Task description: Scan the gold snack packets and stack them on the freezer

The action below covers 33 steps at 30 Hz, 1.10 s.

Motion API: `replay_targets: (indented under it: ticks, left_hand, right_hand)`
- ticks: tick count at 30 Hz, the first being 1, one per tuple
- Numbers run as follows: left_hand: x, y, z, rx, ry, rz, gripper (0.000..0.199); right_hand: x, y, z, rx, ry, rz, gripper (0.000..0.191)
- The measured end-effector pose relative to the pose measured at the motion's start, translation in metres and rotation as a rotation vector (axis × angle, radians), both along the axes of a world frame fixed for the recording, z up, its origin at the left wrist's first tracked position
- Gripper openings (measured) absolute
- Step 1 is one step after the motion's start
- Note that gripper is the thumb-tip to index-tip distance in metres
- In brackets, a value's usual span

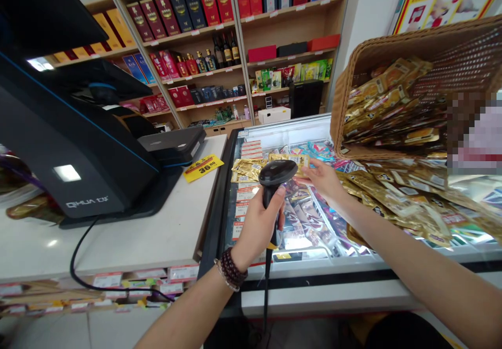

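Observation:
My left hand is wrapped round the handle of a black barcode scanner, whose cable hangs down in front of the freezer. Beyond the scanner head, my right hand pinches the right end of a gold packet. Other gold packets lie on the glass to the left of the scanner. A large pile of gold packets spreads under my right forearm's far side. Behind it, a tilted wicker basket holds many more of them.
The glass-topped freezer has a raised frame. On the white counter at left stand a dark register with a trailing cable and a yellow price tag. Stocked shelves rise behind. A blurred patch covers the right edge.

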<state>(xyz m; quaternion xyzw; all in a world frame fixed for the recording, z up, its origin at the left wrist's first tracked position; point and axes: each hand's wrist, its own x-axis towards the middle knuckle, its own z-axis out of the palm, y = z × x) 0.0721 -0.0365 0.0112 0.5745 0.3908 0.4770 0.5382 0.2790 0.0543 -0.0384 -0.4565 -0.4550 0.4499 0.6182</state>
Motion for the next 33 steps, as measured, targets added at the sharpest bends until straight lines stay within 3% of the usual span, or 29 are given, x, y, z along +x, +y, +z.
replay_targets:
  ticks: [16, 23, 29, 33]
  left_hand:
    - [0.001, 0.001, -0.004, -0.011, -0.008, -0.025, 0.053]
    - [-0.002, -0.006, 0.009, -0.005, -0.124, -0.004, 0.054]
    - [-0.012, -0.005, 0.021, 0.029, -0.279, 0.095, 0.056]
    - [-0.016, -0.004, 0.023, 0.018, -0.321, 0.145, 0.055]
  right_hand:
    - [-0.002, -0.006, 0.004, 0.034, 0.013, -0.029, 0.048]
    - [-0.001, -0.009, 0.013, -0.015, 0.073, -0.013, 0.029]
    - [-0.043, 0.015, 0.029, -0.101, 0.151, 0.161, 0.006]
    - [-0.081, 0.030, 0.037, -0.099, -0.048, 0.208, 0.011]
